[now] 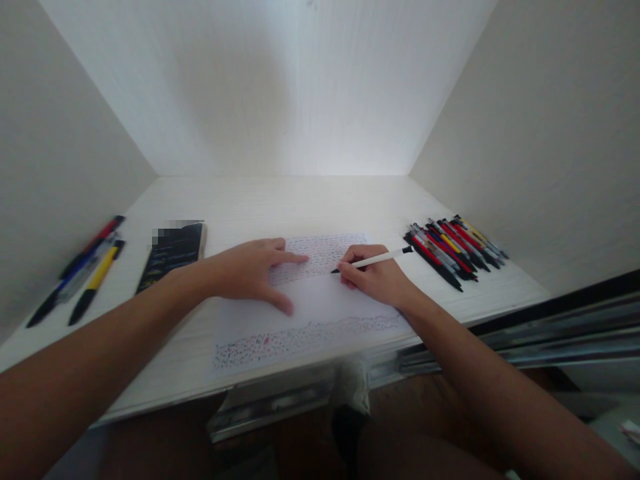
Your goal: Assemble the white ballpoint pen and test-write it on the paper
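A white sheet of paper [320,303] lies on the white desk, with dense rows of small handwriting at the top and a band of coloured marks along its near edge. My right hand [367,273] is closed around a white pen [383,258] with a black tip and black end. The tip rests at or just above the paper, by the lowest line of the upper writing. Flat on the sheet's left side is my left hand [255,270], fingers spread, index finger pointing over the writing. It covers part of the text and holds nothing.
Several pens [453,247] in red, yellow, black and clear lie side by side at the right. More pens [83,273] lie at the far left. A dark phone [173,250] is behind my left forearm. White walls [320,93] enclose the desk [310,200].
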Action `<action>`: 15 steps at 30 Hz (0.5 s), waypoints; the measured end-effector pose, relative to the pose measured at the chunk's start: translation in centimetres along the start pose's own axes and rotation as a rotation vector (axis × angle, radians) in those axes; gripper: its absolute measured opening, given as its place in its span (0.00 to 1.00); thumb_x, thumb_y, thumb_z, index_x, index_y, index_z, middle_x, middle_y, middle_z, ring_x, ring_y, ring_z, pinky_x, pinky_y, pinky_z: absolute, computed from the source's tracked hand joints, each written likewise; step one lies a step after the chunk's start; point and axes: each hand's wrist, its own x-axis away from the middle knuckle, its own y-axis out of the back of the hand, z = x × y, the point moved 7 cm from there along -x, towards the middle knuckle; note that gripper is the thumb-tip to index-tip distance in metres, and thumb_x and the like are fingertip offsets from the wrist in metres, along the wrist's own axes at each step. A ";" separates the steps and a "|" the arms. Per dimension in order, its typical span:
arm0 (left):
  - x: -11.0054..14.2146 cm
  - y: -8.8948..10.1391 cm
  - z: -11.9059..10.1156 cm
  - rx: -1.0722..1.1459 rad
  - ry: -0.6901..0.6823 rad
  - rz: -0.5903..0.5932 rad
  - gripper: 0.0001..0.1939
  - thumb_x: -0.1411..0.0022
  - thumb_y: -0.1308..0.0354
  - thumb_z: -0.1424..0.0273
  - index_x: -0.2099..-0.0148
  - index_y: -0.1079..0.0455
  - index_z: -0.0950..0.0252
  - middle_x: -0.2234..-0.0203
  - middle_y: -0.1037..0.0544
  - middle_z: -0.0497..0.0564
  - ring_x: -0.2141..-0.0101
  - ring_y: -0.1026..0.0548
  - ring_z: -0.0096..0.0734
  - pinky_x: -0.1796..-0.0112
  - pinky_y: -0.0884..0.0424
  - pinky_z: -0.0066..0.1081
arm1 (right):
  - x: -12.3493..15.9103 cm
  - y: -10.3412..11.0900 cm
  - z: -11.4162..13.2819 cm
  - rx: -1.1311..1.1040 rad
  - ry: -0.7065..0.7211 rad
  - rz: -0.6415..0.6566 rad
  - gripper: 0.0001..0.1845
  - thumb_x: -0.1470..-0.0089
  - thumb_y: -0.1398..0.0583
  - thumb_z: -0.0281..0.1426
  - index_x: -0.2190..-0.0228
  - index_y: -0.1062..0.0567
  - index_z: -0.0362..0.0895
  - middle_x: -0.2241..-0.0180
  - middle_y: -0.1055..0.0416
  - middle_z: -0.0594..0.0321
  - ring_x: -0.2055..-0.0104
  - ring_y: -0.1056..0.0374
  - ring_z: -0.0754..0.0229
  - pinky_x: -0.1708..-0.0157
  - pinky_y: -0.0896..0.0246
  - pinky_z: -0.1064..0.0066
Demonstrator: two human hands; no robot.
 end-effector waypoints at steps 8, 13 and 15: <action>0.0 0.0 -0.1 0.024 -0.030 -0.009 0.49 0.55 0.40 0.38 0.34 0.42 0.51 0.54 0.29 0.54 0.55 0.31 0.45 0.54 0.38 0.36 | 0.0 0.0 -0.4 0.014 -0.012 0.003 0.09 0.45 0.41 0.30 0.76 0.26 0.43 0.78 0.28 0.64 0.75 0.36 0.65 0.75 0.44 0.72; 0.0 0.0 0.1 0.006 -0.018 -0.018 0.49 0.55 0.40 0.38 0.34 0.42 0.50 0.51 0.30 0.54 0.53 0.31 0.47 0.52 0.39 0.37 | 0.1 0.1 -0.1 0.041 -0.012 -0.010 0.10 0.45 0.42 0.30 0.76 0.26 0.43 0.78 0.28 0.64 0.75 0.36 0.65 0.75 0.45 0.72; 0.0 0.0 0.1 0.003 -0.021 -0.017 0.48 0.55 0.40 0.38 0.34 0.42 0.50 0.52 0.30 0.54 0.54 0.31 0.46 0.53 0.38 0.36 | 0.1 0.1 0.0 0.042 -0.007 -0.009 0.09 0.45 0.42 0.30 0.76 0.26 0.43 0.78 0.28 0.63 0.75 0.36 0.65 0.75 0.45 0.72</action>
